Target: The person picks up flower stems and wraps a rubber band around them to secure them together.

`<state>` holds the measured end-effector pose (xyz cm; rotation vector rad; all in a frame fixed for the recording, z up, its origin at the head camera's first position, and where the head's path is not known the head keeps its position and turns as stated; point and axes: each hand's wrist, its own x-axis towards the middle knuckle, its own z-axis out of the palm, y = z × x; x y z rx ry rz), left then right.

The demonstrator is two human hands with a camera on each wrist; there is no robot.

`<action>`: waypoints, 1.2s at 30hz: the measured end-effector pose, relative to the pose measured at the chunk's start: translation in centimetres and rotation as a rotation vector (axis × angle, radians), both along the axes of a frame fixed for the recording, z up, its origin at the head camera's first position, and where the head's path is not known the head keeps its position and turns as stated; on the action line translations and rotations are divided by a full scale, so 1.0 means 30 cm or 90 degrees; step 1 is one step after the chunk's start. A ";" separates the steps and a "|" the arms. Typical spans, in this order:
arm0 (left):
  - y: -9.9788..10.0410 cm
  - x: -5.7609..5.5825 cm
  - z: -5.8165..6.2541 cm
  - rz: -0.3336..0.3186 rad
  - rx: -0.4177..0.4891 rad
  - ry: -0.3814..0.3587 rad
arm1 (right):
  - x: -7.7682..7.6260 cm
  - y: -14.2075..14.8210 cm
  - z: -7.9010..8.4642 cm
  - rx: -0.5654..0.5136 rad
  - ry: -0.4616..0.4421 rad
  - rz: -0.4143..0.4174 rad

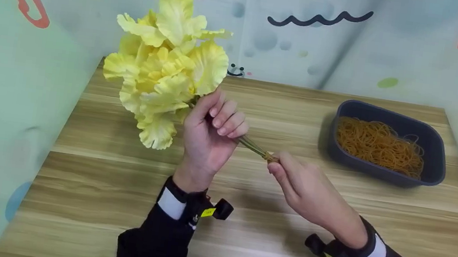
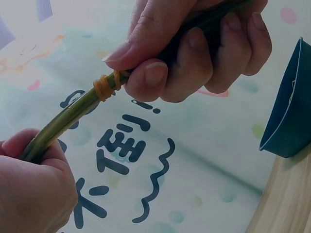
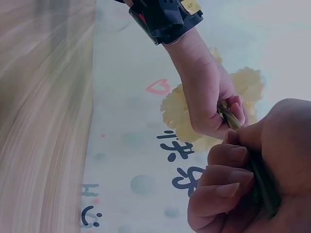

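A bunch of yellow artificial flowers (image 1: 170, 67) with ruffled petals is held up over the table. My left hand (image 1: 213, 133) grips its green stems (image 2: 63, 119) just below the blooms. Farther down, my right hand (image 1: 314, 188) has its fingers curled round the stem ends, as the right wrist view also shows. A tan rubber band (image 2: 103, 88) is wound several times round the stems, right at my right thumb and forefinger. The stems slant down to the right between the two hands. Part of the stems is hidden inside each fist.
A dark blue plastic box (image 1: 386, 176) stands at the back right of the wooden table (image 1: 113, 201). Many loose tan rubber bands (image 1: 379, 146) lie in it. A printed backdrop (image 1: 293, 44) rises behind the table, with pale panels at both sides.
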<state>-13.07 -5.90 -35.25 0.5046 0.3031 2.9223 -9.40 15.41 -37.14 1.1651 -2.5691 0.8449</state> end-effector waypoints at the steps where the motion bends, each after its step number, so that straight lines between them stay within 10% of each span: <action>1: 0.001 0.001 0.002 0.006 -0.008 0.002 | 0.001 0.000 0.001 -0.005 -0.005 -0.002; 17: 0.035 -0.001 0.010 0.048 -0.121 0.002 | -0.008 0.015 0.013 -0.134 -0.068 -0.024; 29: 0.046 0.005 0.022 0.240 -0.431 0.045 | -0.027 0.017 -0.014 -0.189 -0.195 0.027; 36: 0.053 0.008 0.031 0.283 -0.578 0.121 | -0.031 0.032 -0.033 -0.127 -0.249 0.040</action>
